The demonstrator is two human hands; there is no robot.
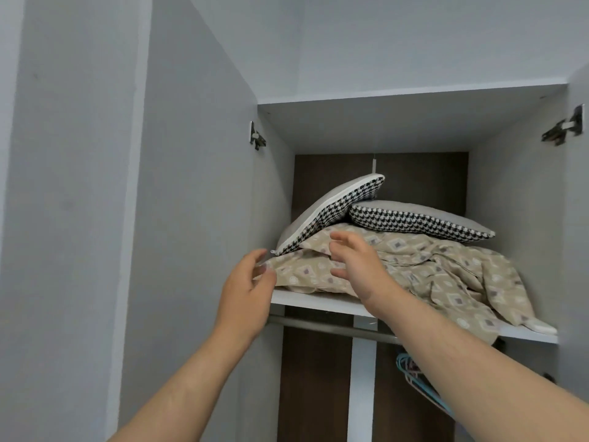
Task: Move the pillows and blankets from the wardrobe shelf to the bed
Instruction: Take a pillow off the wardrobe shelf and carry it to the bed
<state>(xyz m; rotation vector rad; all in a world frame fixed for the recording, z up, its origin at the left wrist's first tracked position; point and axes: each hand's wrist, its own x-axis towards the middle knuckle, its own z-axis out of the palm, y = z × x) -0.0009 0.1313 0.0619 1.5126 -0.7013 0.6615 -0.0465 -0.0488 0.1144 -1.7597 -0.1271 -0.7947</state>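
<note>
Two houndstooth pillows lie on the upper wardrobe shelf [322, 302]. The left pillow [331, 212] leans tilted, and the right pillow [420, 222] lies flat. Both rest on a crumpled beige patterned blanket [452, 275] that spills over the shelf's front edge at the right. My left hand [247, 291] is raised at the blanket's left corner with fingers spread, holding nothing. My right hand [357, 266] reaches in front of the blanket just below the tilted pillow, fingers apart and empty. The bed is out of view.
The wardrobe's left door [191, 186] stands open close beside my left arm. A metal hanging rail [318, 325] runs under the shelf, with blue hangers [414, 374] at the right. A white vertical divider [361, 387] sits below. Hinges show on both sides.
</note>
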